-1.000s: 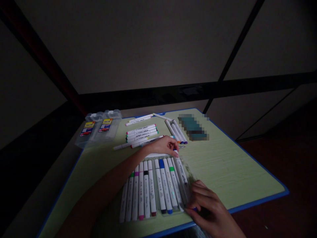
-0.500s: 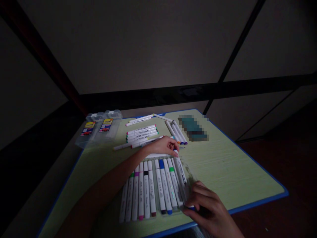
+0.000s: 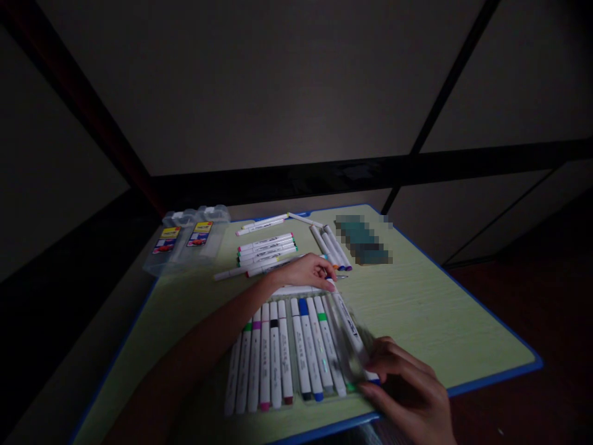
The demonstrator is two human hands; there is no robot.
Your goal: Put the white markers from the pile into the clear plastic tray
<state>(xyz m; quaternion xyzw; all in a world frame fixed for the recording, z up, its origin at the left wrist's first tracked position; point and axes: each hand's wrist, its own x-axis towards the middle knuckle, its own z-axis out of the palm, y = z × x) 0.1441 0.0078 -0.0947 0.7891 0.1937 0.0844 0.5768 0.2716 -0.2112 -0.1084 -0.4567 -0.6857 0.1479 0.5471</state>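
Note:
A white marker (image 3: 349, 324) with a dark blue end slants between my two hands. My left hand (image 3: 311, 272) pinches its far end with thumb and fingers. At the near end, my right hand (image 3: 407, 386) grips it just above the blue tip. To the left of this marker, a clear plastic case (image 3: 291, 346) holds a row of white markers (image 3: 266, 364) side by side, with green, purple, black and blue bands. The marker lies over the right side of the case, and whether it touches the case I cannot tell.
Loose markers (image 3: 266, 247) lie in a stack behind my left hand, with several grey-white markers (image 3: 333, 247) to their right. An empty-looking clear case (image 3: 185, 247) with yellow labels stands at the back left. A pixelated teal object (image 3: 361, 240) lies at the back right. The table has a blue edge (image 3: 491, 377).
My right hand has moved right, swinging the near end of the marker away from the row in the case. My left hand stays almost in place at the far end.

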